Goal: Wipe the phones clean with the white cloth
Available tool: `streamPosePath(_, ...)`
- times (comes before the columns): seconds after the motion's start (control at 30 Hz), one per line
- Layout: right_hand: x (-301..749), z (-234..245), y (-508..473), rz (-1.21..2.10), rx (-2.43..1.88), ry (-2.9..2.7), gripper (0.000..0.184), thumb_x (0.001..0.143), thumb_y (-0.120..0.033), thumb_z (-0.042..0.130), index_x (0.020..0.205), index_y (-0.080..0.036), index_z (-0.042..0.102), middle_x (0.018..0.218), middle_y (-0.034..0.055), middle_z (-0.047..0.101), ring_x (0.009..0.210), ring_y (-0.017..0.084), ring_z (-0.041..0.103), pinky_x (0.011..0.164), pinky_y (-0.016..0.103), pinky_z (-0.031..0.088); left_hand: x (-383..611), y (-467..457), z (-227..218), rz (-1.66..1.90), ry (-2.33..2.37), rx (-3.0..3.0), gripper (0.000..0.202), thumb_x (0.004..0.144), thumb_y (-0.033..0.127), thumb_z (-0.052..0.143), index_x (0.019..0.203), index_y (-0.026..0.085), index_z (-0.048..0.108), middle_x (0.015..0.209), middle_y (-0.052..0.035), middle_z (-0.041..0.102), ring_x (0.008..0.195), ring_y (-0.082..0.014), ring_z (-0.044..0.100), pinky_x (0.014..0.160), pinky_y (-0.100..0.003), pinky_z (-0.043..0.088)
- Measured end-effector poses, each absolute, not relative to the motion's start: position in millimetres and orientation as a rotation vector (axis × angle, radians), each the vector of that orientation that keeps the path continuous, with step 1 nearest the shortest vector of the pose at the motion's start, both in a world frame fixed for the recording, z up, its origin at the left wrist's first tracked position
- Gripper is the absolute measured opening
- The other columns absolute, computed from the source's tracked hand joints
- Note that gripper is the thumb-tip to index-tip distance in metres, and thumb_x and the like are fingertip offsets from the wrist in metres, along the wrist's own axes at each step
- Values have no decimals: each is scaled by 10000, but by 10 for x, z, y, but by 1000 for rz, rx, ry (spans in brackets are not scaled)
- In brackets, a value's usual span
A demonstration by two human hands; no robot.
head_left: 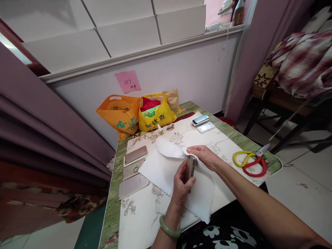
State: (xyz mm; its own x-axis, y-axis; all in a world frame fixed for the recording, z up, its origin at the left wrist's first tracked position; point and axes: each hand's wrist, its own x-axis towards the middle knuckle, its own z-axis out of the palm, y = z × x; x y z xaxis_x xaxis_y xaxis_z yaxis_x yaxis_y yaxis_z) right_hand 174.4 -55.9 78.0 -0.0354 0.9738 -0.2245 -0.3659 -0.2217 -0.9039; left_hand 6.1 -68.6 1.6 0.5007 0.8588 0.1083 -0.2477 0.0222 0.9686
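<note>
My left hand is wrapped around a dark smartphone, which it holds tilted on edge above the table. In my right hand a fold of a white cloth with zigzag edges is pinched, close to the phone's top end. The cloth spreads under and around the phone and hangs toward the table's front edge. Left of the cloth lie a brownish phone, a gold phone with a round ring on its back, and a pale pinkish phone.
Scissors with yellow and red handles lie at the right edge. A blue phone and a white phone lie farther back. An orange bag, a yellow bag and a small bottle stand near the wall.
</note>
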Motion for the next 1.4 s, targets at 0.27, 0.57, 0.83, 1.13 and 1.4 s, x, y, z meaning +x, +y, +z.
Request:
streamPosePath(0.27,1652,533,-510,1327,-1140,-695,427,690,-568,714,635,-177,554,489,-54,515,433,85,397,442,219,314,58,-715,141,934,616,1218,672,700,376,736,1318,192,546,1275,-118,612,1142,-287,556,986,-391,416)
streamPosePath(0.57,2065,245,-472,687,-1524,-270,494,768,-611,550,983,-186,680,910,17,683,804,175,580,693,255,444,77,-730,169,1083,640,936,438,846,393,573,1224,174,598,1237,-142,614,952,-201,594,951,-391,425)
streamPosePath(0.83,2250,56,-451,570,-1585,-406,491,768,-646,577,847,-173,685,749,3,621,707,156,521,633,254,403,120,-602,289,1075,683,760,397,811,341,625,1165,159,629,1228,-152,624,879,-199,633,841,-405,513)
streamPosePath(1.13,1887,191,54,888,-1211,-655,424,688,-552,732,881,-205,581,527,-102,417,454,81,347,432,213,290,215,-294,222,1056,772,444,459,813,455,582,1061,77,655,965,-151,714,725,-203,672,689,-336,540)
streamPosePath(1.4,1741,-7,100,1113,-1157,-1088,367,758,-539,678,882,-194,694,696,-13,604,562,122,474,514,253,400,296,-193,97,1133,802,307,522,840,570,567,1126,137,625,1013,-104,724,840,-204,689,785,-339,541)
